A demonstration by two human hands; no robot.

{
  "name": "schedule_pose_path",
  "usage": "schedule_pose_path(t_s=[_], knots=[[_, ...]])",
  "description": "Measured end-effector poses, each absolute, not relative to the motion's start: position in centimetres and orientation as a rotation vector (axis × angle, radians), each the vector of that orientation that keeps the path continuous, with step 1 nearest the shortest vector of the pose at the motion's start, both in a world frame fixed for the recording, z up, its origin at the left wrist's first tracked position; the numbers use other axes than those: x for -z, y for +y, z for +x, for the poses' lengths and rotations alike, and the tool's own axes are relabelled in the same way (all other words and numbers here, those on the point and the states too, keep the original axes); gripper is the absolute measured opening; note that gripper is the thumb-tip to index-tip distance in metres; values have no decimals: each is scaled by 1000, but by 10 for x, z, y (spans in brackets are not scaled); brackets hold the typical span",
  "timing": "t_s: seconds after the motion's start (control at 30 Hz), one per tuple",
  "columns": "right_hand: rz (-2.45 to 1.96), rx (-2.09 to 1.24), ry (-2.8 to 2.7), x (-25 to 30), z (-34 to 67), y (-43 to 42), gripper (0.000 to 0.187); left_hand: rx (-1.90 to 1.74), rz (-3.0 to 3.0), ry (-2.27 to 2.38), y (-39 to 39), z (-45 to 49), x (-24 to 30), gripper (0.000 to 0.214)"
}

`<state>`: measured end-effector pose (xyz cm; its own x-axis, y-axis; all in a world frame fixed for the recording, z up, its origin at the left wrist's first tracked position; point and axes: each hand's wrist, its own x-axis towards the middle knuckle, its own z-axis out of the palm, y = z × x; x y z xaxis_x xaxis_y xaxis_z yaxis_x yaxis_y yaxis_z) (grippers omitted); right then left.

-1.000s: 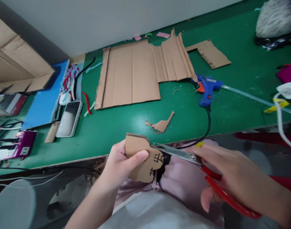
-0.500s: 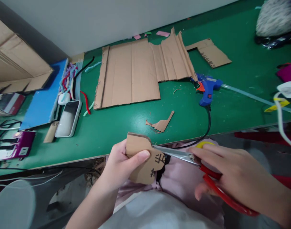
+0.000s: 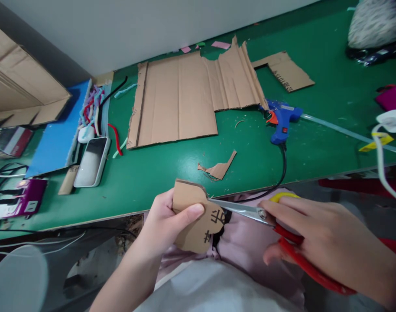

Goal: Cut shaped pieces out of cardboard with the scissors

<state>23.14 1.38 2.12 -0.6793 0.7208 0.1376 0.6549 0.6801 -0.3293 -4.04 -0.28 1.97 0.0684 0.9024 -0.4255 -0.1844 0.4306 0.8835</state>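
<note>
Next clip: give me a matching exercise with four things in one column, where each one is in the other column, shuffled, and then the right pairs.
Things:
1. cardboard cutout
2. scissors
3. glue gun
4. phone

Places:
A. lying on the table, just right of the big cardboard sheet
B. gripped in the left hand
C. lying beside the blue sheet
D. held in the right hand

Pairs: 1-B, 2-D, 3-A, 4-C.

In my left hand (image 3: 162, 221), the cardboard piece (image 3: 198, 219), before the table (image 3: 152, 177).
The scissors (image 3: 246, 211) right of it, in my right hand (image 3: 324, 242); the scrap (image 3: 219, 168) behind, on the table.
</note>
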Motion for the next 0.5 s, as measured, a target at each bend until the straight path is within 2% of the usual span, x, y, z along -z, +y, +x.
schedule_pose_path(t_s=[0.17,0.4,0.5], knots=[[-1088,-319,-2654,-22,229,13,44,-934,722,1233,-1,-38,-20,10],[-1086,-657,-2495,-13,233,13,34,-968,666,1201,-1,-36,-24,16],[-1157,-845,-2377,-11,236,14,47,-965,685,1160,-2,-38,-24,12]])
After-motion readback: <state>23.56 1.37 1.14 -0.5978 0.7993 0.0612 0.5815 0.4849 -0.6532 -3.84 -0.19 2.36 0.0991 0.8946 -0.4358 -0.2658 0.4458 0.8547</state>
